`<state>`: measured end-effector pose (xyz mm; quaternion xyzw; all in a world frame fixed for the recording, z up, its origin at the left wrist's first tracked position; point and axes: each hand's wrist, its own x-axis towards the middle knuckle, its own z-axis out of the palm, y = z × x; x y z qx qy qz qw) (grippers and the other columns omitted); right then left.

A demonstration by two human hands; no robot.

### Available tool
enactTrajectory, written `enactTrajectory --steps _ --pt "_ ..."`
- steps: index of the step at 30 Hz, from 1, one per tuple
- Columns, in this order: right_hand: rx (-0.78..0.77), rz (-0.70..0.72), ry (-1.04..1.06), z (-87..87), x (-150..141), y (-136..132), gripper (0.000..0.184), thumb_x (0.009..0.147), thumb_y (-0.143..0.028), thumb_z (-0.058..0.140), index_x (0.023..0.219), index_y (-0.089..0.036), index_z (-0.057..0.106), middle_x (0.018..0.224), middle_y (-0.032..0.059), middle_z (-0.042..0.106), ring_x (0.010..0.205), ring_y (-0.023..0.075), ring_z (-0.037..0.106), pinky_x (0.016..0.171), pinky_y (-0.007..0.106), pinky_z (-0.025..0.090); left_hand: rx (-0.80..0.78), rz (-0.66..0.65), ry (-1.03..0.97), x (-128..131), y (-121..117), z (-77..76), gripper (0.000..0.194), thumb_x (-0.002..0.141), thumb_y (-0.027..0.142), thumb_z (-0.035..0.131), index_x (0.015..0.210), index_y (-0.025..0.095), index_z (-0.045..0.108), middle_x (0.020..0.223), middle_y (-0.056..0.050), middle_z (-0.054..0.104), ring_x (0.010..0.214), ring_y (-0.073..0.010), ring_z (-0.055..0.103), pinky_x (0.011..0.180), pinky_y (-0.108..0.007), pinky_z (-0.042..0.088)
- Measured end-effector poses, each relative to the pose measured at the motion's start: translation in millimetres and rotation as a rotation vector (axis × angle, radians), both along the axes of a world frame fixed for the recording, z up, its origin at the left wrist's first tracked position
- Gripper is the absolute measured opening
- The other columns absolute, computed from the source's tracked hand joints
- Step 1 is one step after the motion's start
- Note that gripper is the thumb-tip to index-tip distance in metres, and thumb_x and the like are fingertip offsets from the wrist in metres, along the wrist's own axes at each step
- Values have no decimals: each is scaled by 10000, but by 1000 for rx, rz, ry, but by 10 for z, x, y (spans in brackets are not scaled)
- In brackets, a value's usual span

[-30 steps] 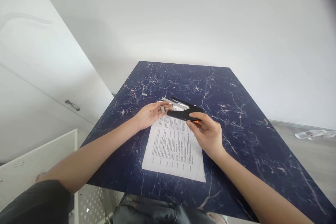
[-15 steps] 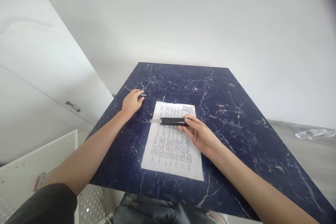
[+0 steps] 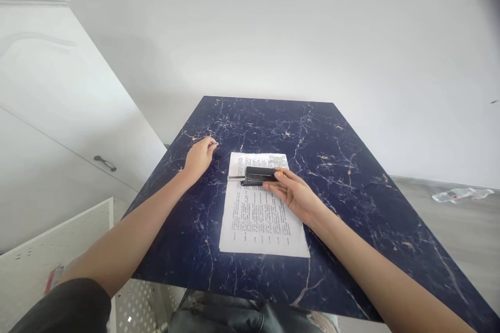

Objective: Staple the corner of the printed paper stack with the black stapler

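A black stapler (image 3: pixel 258 174) lies on a printed sheet of paper (image 3: pixel 261 218) in the middle of the dark blue marble table (image 3: pixel 344 177). Its metal tip points left and an orange part shows at its right end. My right hand (image 3: pixel 294 193) grips that right end between thumb and fingers. My left hand (image 3: pixel 199 156) rests on the table to the left of the paper. Its fingertips are pinched on a small grey piece, which looks like a strip of staples (image 3: pixel 214 144).
A white cabinet (image 3: pixel 58 130) with a dark handle (image 3: pixel 104 162) stands close to the table's left side. A white perforated panel (image 3: pixel 58 250) is below it. A flattened plastic bottle (image 3: pixel 457 195) lies on the floor at the right. A white wall rises behind the table.
The stapler was held open above the paper, then closed and set down on it. My left hand moved away to the left and pinched the small grey piece on the table.
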<state>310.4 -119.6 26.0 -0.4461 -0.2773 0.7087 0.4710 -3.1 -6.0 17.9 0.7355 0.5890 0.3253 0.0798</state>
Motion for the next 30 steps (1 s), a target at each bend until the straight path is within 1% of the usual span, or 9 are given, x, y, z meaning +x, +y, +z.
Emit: enactTrajectory --steps 2,3,6,8,10,13,16,21,30 --pt "21 18 -71 27 39 12 532 928 -274 797 1395 -155 574 993 132 798 946 216 801 826 254 677 18 -125 -207 112 -107 47 180 1046 300 550 1112 204 687 1051 -80 787 973 -240 748 892 -355 558" --pt "49 24 -134 50 67 14 597 929 -311 797 1447 -166 538 943 109 796 830 205 792 714 264 675 18 -180 -300 183 -185 79 198 1050 328 555 1120 201 690 1031 -76 787 931 -225 747 839 -334 563" --pt "289 -113 -509 140 156 -21 620 943 -445 766 1470 -220 528 660 -20 686 460 149 581 404 275 481 9 -266 -498 428 -495 187 230 1055 391 586 1119 200 698 957 -73 779 797 -189 703 676 -279 513" --pt "568 -265 -784 194 175 -86 451 963 -443 737 1355 -259 613 578 -63 590 435 134 491 410 283 420 -54 -337 -607 601 -728 242 234 1050 407 611 1130 209 706 920 -67 766 606 -133 585 563 -259 435" --pt "888 -326 -938 218 135 -179 226 962 -375 743 1161 -290 679 613 -54 589 501 140 523 469 298 456 -201 -441 -746 768 -946 271 258 1045 423 624 1183 228 722 918 -61 744 503 -97 450 493 -259 373" --pt "1349 -245 -989 195 -15 -325 119 934 -301 782 988 -295 677 759 -11 671 631 161 619 544 316 534 -450 -537 -1033 976 -1207 286 281 1044 452 622 1199 249 741 863 -33 652 513 -89 411 485 -254 364" --pt "1643 -101 -1048 159 -175 -407 128 946 -223 766 1048 -249 694 934 51 728 768 185 661 657 340 591 -680 -528 -1290 1091 -1365 285 241 1030 446 654 1059 226 748 836 -16 554 630 -105 461 561 -238 408" --pt "1713 29 -1178 147 -277 -396 285 965 -59 647 1222 -171 702 1044 95 723 886 201 628 761 356 587 -885 -527 -1561 1112 -1408 269 139 1002 346 708 972 212 690 965 -22 543 804 -118 521 718 -217 481" --pt "1623 -14 -1250 109 -286 -388 307 988 -87 623 1258 -205 711 1108 94 736 923 220 630 804 386 600 -839 -590 -1574 1079 -1414 330 118 1025 356 671 993 256 617 1097 -32 591 803 -119 532 611 -190 440"
